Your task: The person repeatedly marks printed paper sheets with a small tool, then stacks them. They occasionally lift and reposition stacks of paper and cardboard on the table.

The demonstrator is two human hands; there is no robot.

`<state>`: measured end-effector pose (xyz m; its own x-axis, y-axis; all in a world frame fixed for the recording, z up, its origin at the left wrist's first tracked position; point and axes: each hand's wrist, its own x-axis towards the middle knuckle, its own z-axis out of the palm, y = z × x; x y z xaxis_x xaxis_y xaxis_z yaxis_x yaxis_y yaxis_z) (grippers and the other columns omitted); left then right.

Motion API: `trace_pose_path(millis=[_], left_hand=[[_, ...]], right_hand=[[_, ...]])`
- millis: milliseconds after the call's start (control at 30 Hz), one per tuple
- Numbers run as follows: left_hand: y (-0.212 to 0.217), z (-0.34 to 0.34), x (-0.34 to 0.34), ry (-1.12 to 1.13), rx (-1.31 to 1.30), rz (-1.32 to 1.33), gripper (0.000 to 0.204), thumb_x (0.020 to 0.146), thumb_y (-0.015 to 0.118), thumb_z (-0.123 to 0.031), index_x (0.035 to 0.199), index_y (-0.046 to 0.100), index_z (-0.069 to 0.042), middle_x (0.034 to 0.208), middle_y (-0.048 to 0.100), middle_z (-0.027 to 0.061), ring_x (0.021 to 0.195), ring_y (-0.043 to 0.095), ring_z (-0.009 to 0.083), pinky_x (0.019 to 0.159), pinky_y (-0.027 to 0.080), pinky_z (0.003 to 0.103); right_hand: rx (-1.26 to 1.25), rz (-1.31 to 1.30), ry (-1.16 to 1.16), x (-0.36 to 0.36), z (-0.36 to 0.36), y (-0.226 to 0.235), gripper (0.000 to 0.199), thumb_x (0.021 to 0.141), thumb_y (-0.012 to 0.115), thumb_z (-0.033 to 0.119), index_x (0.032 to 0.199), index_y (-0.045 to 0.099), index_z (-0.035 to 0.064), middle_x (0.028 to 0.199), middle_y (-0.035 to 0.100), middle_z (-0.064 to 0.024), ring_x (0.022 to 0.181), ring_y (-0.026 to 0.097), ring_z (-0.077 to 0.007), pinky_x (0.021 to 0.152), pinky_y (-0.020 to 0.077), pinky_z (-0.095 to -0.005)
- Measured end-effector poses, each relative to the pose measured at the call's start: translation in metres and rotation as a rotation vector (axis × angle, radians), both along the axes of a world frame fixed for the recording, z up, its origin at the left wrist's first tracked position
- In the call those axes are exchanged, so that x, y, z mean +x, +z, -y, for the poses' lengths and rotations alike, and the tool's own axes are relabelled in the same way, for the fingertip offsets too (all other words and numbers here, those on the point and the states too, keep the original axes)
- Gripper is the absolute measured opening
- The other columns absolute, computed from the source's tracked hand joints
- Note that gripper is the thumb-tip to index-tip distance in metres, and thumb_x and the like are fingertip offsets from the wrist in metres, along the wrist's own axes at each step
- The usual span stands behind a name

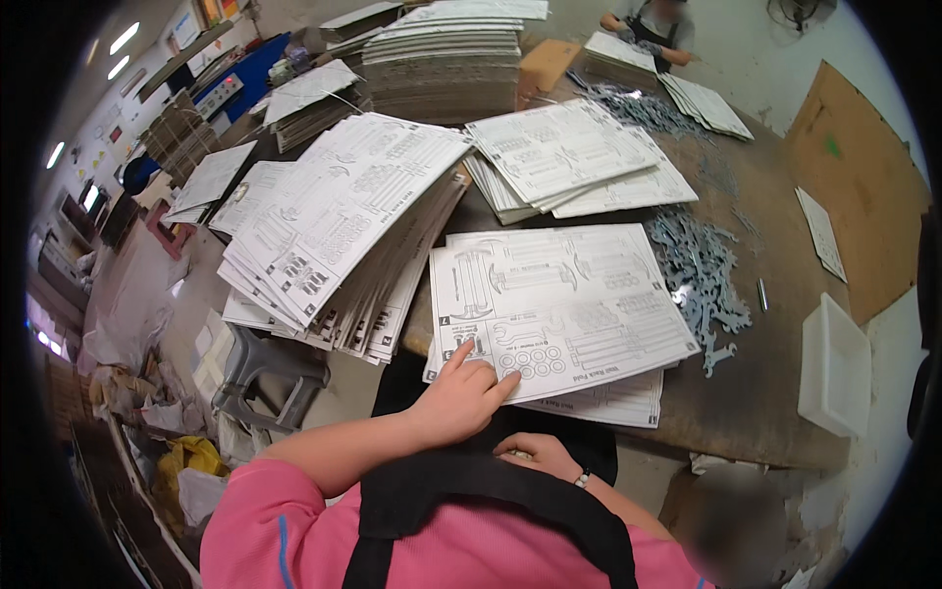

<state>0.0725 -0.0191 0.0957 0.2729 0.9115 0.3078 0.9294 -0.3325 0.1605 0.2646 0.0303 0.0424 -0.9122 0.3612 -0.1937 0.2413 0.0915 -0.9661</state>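
A white die-cut sheet (554,294) printed with tool-shaped outlines lies on top of a small pile at the near edge of the brown table (756,393). My left hand (461,393) rests on the sheet's near left corner, fingers apart and pressing on the printed shapes. My right hand (538,454) sits lower, under the table edge near my lap, fingers loosely curled with nothing visible in them. A bracelet circles that wrist.
A tall slanted stack of the same sheets (334,226) leans at the left; another fanned pile (569,157) lies beyond. Grey punched-out pieces (702,280) litter the table on the right. A white plastic tub (834,368) stands at the right edge. Another person (653,29) works at the far end.
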Motion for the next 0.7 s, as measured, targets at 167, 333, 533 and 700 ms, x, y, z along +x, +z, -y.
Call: trace_pose_path(millis=[167,333,533,700], left_hand=[[0.102,0.024,-0.02,0.073,0.041,0.228,0.037,0.075,0.05,0.0,0.111,0.054,-0.004,0.086,0.053,0.011,0.078,0.053,0.0284,0.072,0.045,0.035],[0.156,0.053,-0.045,0.155,0.536,0.183,0.049,0.068,0.045,0.016,0.116,0.048,0.006,0.111,0.053,0.0197,0.097,0.056,0.0294,0.078,0.046,0.032],[0.111,0.039,-0.108,0.668,0.53,-0.109,0.035,0.076,0.047,0.006,0.109,0.054,0.0,0.108,0.057,0.0146,0.099,0.055,0.0292,0.082,0.046,0.035],[0.06,0.051,-0.151,0.755,0.144,-0.055,0.032,0.075,0.055,-0.006,0.107,0.056,-0.003,0.108,0.057,0.0115,0.097,0.056,0.0296,0.08,0.046,0.034]], right_hand=[[0.076,0.004,0.049,-0.002,-0.002,-0.004,0.022,0.083,0.058,0.021,0.095,0.062,0.0035,0.087,0.062,-0.0091,0.08,0.06,-0.0176,0.071,0.0459,-0.0261],[0.053,0.06,0.034,-0.003,-0.005,-0.003,0.02,0.081,0.059,0.02,0.095,0.062,0.0065,0.087,0.062,-0.0078,0.078,0.061,-0.0181,0.068,0.0467,-0.0259],[0.037,0.091,0.048,-0.014,-0.004,0.0,0.021,0.081,0.059,0.022,0.095,0.062,0.0065,0.086,0.063,-0.0077,0.081,0.06,-0.0192,0.072,0.0459,-0.0266],[0.136,0.074,0.016,-0.016,-0.012,0.009,0.021,0.08,0.059,0.022,0.094,0.062,0.0059,0.087,0.063,-0.0079,0.081,0.061,-0.02,0.073,0.0461,-0.0272]])
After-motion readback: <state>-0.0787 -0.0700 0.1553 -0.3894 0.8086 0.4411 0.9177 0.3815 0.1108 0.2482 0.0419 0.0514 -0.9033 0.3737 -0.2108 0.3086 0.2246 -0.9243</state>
